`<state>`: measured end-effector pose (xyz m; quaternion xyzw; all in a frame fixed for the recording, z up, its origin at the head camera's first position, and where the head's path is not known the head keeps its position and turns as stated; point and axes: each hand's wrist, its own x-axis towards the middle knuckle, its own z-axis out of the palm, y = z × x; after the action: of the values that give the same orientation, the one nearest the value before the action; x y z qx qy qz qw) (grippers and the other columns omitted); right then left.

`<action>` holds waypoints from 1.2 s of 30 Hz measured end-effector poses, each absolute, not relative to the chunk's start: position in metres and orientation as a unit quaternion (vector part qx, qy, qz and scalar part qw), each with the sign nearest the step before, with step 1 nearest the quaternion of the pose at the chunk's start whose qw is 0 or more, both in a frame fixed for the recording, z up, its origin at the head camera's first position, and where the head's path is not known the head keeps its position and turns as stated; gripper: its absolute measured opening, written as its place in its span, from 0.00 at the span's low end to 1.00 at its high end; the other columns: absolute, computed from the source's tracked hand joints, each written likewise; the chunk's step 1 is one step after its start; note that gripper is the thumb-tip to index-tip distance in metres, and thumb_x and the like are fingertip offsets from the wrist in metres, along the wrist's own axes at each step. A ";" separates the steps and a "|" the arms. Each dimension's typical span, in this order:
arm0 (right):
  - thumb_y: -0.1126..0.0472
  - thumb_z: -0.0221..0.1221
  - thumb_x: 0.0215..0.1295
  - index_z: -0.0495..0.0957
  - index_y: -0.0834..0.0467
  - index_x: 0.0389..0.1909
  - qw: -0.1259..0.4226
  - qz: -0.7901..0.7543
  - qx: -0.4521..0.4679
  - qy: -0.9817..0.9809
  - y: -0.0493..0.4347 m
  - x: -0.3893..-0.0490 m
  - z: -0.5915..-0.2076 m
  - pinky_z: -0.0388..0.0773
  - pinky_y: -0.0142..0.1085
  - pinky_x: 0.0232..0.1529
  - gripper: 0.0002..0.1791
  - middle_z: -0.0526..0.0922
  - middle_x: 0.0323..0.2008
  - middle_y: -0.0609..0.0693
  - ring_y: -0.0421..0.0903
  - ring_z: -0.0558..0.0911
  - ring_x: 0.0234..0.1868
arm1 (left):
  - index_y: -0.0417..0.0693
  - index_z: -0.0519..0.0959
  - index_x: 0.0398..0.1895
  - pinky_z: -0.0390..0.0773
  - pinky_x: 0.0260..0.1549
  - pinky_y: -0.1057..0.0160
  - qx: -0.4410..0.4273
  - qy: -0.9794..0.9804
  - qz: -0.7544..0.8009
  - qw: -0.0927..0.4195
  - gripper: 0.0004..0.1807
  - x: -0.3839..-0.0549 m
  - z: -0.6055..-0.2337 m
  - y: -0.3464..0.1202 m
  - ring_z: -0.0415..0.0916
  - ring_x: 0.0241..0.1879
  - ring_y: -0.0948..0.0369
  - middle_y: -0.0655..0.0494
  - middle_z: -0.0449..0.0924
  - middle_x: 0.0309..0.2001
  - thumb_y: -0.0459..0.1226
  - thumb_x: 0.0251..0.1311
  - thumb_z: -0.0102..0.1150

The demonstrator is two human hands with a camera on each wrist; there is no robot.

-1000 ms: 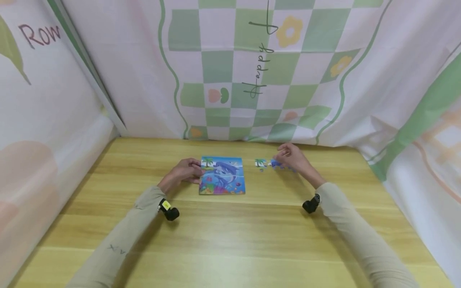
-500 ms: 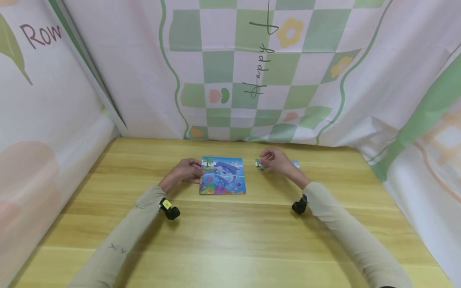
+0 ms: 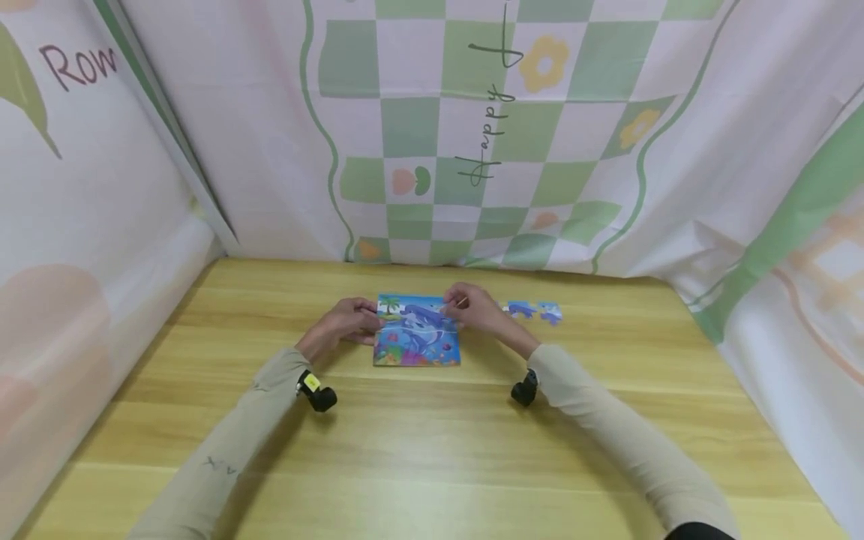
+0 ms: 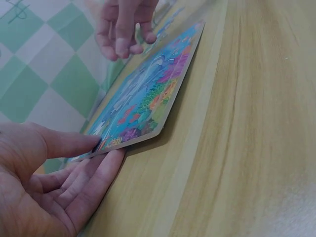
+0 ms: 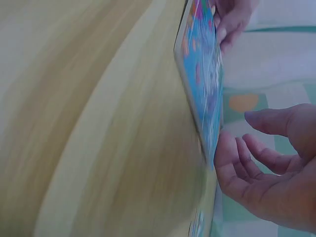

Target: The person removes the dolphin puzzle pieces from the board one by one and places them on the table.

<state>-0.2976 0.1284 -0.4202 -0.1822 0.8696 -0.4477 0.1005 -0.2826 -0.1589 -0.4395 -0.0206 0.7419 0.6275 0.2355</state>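
A square dolphin puzzle board (image 3: 417,341) lies in the middle of the table, its left side tipped up off the wood in the left wrist view. My left hand (image 3: 346,319) pinches that side, thumb on the picture and fingers underneath (image 4: 96,185). Over at the upper right corner is my right hand (image 3: 475,309). In the right wrist view its thumb stands apart from the loosely bent fingers (image 5: 229,158), with nothing between them, and the fingertips are right at the board's edge. Loose jigsaw pieces (image 3: 521,309) lie right of this hand, partly hidden behind it.
The wooden table (image 3: 418,450) reaches back to a checked curtain (image 3: 466,135). More printed cloth (image 3: 88,210) hangs at the left, and a white and green drape (image 3: 776,247) at the right. Small black cameras (image 3: 524,388) sit on both wrists.
My right hand has moved left, from above the loose pieces to the board's upper right corner, uncovering the right-hand pieces. The left hand keeps its grip and the board stays in place.
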 end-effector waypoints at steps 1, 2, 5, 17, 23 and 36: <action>0.70 0.62 0.72 0.76 0.73 0.51 0.096 -0.443 -0.187 0.872 0.124 -0.297 -0.420 0.91 0.37 0.41 0.12 0.82 0.44 0.64 0.54 0.84 0.43 | 0.28 0.65 0.70 0.92 0.40 0.65 -0.020 0.743 0.626 0.236 0.28 -0.282 -0.439 -0.158 0.84 0.34 0.61 0.32 0.77 0.61 0.28 0.71 0.60; 0.70 0.62 0.72 0.77 0.72 0.51 0.090 -0.436 -0.192 0.874 0.121 -0.296 -0.420 0.90 0.36 0.42 0.12 0.83 0.45 0.64 0.54 0.83 0.44 | 0.28 0.65 0.70 0.92 0.40 0.66 -0.019 0.744 0.625 0.235 0.28 -0.282 -0.438 -0.158 0.84 0.34 0.61 0.32 0.77 0.61 0.28 0.71 0.60; 0.69 0.63 0.71 0.78 0.70 0.50 0.075 -0.426 -0.207 0.877 0.108 -0.294 -0.419 0.87 0.37 0.46 0.11 0.83 0.45 0.62 0.56 0.83 0.46 | 0.28 0.65 0.71 0.92 0.40 0.66 -0.016 0.747 0.622 0.234 0.28 -0.280 -0.438 -0.158 0.84 0.34 0.62 0.33 0.77 0.60 0.28 0.72 0.60; 0.64 0.67 0.71 0.77 0.67 0.56 0.120 -0.373 -0.281 0.876 0.062 -0.286 -0.422 0.86 0.45 0.60 0.18 0.79 0.55 0.63 0.58 0.81 0.55 | 0.29 0.66 0.70 0.92 0.42 0.65 -0.015 0.748 0.622 0.231 0.27 -0.283 -0.440 -0.160 0.83 0.34 0.62 0.42 0.79 0.52 0.28 0.71 0.60; 0.58 0.68 0.72 0.73 0.61 0.64 0.154 -0.276 -0.301 0.900 0.052 -0.285 -0.424 0.82 0.50 0.63 0.25 0.72 0.61 0.62 0.58 0.74 0.62 | 0.29 0.66 0.70 0.92 0.43 0.65 -0.011 0.750 0.619 0.236 0.27 -0.283 -0.439 -0.156 0.83 0.35 0.61 0.46 0.78 0.50 0.28 0.72 0.60; 0.59 0.70 0.69 0.71 0.59 0.60 0.198 -0.319 -0.275 0.885 0.050 -0.289 -0.422 0.80 0.49 0.62 0.25 0.72 0.60 0.60 0.56 0.73 0.62 | 0.28 0.61 0.75 0.91 0.50 0.64 0.002 0.736 0.624 0.262 0.29 -0.289 -0.444 -0.166 0.81 0.42 0.60 0.48 0.73 0.49 0.24 0.74 0.52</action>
<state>-0.2893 0.0497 -0.4223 -0.2750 0.8852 -0.3189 0.1977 -0.2888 -0.1658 -0.4439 0.0023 0.7361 0.6239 0.2624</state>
